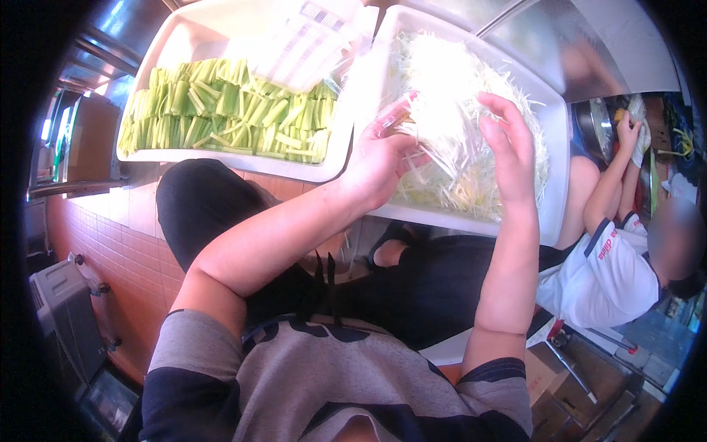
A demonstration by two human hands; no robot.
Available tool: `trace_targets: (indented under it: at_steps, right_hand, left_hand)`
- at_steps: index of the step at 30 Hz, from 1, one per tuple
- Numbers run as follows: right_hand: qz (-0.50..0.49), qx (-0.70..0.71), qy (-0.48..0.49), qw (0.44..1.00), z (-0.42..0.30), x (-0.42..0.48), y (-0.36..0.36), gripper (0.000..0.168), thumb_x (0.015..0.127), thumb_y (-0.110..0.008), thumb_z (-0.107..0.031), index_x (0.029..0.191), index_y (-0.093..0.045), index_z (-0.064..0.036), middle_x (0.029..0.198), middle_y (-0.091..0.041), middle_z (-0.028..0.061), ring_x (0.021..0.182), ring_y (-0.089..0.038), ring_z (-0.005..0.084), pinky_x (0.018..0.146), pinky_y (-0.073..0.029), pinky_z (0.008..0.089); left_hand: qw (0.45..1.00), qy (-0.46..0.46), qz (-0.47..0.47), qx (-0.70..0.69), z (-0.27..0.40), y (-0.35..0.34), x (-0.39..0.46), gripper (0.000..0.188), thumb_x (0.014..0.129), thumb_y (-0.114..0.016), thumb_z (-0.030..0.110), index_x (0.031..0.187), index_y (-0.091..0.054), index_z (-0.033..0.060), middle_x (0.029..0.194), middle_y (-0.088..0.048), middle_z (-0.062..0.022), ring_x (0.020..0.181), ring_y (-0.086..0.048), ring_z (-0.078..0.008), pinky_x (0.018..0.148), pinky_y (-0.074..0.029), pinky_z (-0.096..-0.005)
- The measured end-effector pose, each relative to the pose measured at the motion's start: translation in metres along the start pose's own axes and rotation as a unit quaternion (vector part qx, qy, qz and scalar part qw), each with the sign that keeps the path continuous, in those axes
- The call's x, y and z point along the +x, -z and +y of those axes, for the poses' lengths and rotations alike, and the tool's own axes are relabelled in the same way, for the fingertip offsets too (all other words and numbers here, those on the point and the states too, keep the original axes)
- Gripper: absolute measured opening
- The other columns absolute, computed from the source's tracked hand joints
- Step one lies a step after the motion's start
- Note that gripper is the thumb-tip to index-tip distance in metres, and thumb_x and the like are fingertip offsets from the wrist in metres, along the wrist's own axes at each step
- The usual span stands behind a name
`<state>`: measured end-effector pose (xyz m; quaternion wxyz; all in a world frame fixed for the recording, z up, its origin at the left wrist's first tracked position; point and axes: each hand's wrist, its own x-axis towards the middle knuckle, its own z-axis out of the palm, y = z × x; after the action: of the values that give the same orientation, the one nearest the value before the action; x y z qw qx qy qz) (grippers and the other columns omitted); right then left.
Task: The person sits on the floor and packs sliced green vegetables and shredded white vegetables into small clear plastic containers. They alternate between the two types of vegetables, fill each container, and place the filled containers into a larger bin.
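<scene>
My left hand (381, 157) is under a clear plastic tray (393, 115) with a ridged rim, its fingers along the tray's side. A heap of pale shredded vegetable (444, 124) lies on the tray and hides most of it; glare blurs its outline. To the right of the heap is my right hand (509, 146), thumb and fingers apart with nothing visible between them. Both hands are above a white plastic tub (555, 182) holding more pale shreds (472, 196).
Left of it, another white tub (337, 163) holds rows of cut green stalks (232, 110), with overexposed clear packaging (304, 47) on top. A co-worker (602, 271) sits at the right, hands on something. A grey wheeled unit (69, 315) stands on the tiled floor (127, 265).
</scene>
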<state>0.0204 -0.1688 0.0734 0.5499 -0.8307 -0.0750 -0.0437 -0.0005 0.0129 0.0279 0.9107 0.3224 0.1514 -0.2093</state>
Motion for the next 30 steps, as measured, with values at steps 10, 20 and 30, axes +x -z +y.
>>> trace_targets:
  at_steps: [10,20,30]
  right_hand:
    - [-0.012,-0.318,0.123,0.94,0.011,-0.005,-0.042,0.073,0.078,-0.069,-0.045,0.13,-0.047,0.001,0.131,-0.048,0.0197,0.127,-0.036,0.0388,0.106,-0.029,0.0482]
    - [0.019,-0.389,0.115,0.914,-0.008,0.006,-0.058,0.026,0.074,-0.071,-0.029,0.091,-0.068,-0.009,0.098,-0.061,0.006,0.097,-0.048,0.0267,0.089,-0.039,0.0399]
    - [-0.014,-0.277,0.086,0.957,-0.007,0.015,-0.052,0.013,0.082,-0.065,-0.019,0.09,-0.066,-0.009,0.092,-0.064,0.0052,0.09,-0.053,0.0249,0.086,-0.04,0.0367]
  left_hand:
    - [0.999,-0.03,-0.007,0.016,-0.006,0.005,0.003,0.061,0.083,-0.039,-0.011,0.14,-0.037,0.0106,0.128,-0.045,-0.0094,0.093,-0.055,-0.0143,0.082,-0.049,-0.0326]
    - [0.998,-0.034,-0.001,0.06,-0.018,0.008,0.005,0.054,0.087,-0.042,-0.008,0.139,-0.038,0.0083,0.119,-0.053,-0.0071,0.093,-0.057,-0.0123,0.082,-0.051,-0.0307]
    - [0.995,-0.023,-0.005,0.098,-0.016,0.005,0.001,0.054,0.087,-0.042,-0.008,0.139,-0.039,0.0084,0.123,-0.052,-0.0075,0.099,-0.057,-0.0143,0.086,-0.05,-0.0334]
